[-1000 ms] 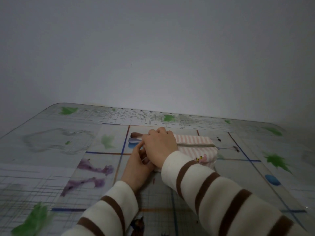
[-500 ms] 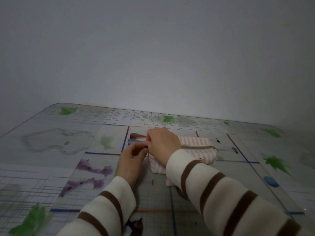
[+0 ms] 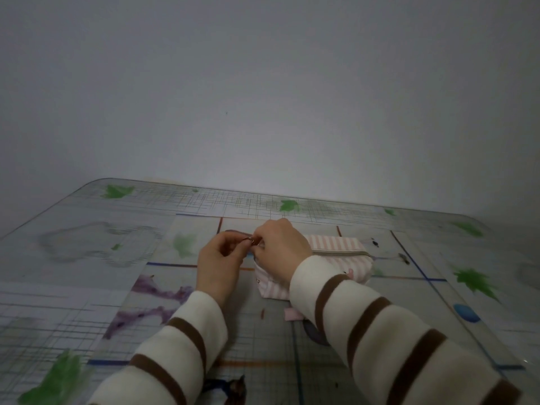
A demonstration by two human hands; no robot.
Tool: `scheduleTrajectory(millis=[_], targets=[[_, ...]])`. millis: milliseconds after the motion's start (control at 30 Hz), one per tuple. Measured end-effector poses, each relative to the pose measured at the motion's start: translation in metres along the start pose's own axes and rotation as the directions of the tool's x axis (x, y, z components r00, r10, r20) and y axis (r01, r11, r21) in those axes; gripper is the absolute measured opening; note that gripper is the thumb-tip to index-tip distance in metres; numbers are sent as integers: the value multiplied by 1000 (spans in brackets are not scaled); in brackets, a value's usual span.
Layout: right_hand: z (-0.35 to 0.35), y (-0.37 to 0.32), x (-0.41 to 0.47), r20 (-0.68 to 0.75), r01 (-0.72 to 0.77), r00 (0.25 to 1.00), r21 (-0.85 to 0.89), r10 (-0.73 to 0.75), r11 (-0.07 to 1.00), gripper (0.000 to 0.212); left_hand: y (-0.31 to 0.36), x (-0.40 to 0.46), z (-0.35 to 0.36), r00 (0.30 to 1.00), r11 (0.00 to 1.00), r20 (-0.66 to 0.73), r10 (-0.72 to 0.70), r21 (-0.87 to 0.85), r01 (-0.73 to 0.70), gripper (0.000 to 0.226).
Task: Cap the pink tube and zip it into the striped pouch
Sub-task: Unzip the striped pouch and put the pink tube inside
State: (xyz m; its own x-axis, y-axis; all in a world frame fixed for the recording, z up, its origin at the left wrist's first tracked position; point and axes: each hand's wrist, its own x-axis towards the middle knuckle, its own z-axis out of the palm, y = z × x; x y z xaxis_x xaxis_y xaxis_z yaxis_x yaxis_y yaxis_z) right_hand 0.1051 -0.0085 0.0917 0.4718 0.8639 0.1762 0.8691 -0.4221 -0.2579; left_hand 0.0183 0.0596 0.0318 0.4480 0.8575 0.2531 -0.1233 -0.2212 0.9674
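Note:
The pink-and-white striped pouch (image 3: 336,252) lies on the table in the middle of the view, its beige zipper line running to the right. My right hand (image 3: 282,249) rests over the pouch's left end and pinches the fabric there. My left hand (image 3: 217,264) sits just left of it, fingertips pinched on a small metal zipper pull (image 3: 251,240) at that same end. The pink tube is not visible. A small pink piece (image 3: 293,314) pokes out from under my right sleeve; I cannot tell what it is.
The table (image 3: 87,273) has a glass top over a printed cloth with green leaves and grid lines. Its far edge meets a plain grey wall. My striped sleeves cover the near middle.
My left hand has shifted up and left from under the right hand and now pinches the zipper pull. The pouch's left end is lifted slightly.

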Motion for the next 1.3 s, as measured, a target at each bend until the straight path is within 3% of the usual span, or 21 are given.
scheduleTrajectory(millis=[333,633,933,1300], targets=[[4,4,-2,-152,-58,984,189,88,980,2,-1,-5,1,989,991,104,-108,-69,116,13],[-9,4,-6,-35,-183,978,341,207,922,11,-3,-5,3,970,985,200,-136,-77,154,22],[-9,3,-8,-3,-217,973,350,233,911,7,0,-6,10,916,966,349,-195,-92,241,39],[-2,12,-8,-32,-184,978,348,207,919,13,12,-23,18,926,965,343,-156,-149,217,22]])
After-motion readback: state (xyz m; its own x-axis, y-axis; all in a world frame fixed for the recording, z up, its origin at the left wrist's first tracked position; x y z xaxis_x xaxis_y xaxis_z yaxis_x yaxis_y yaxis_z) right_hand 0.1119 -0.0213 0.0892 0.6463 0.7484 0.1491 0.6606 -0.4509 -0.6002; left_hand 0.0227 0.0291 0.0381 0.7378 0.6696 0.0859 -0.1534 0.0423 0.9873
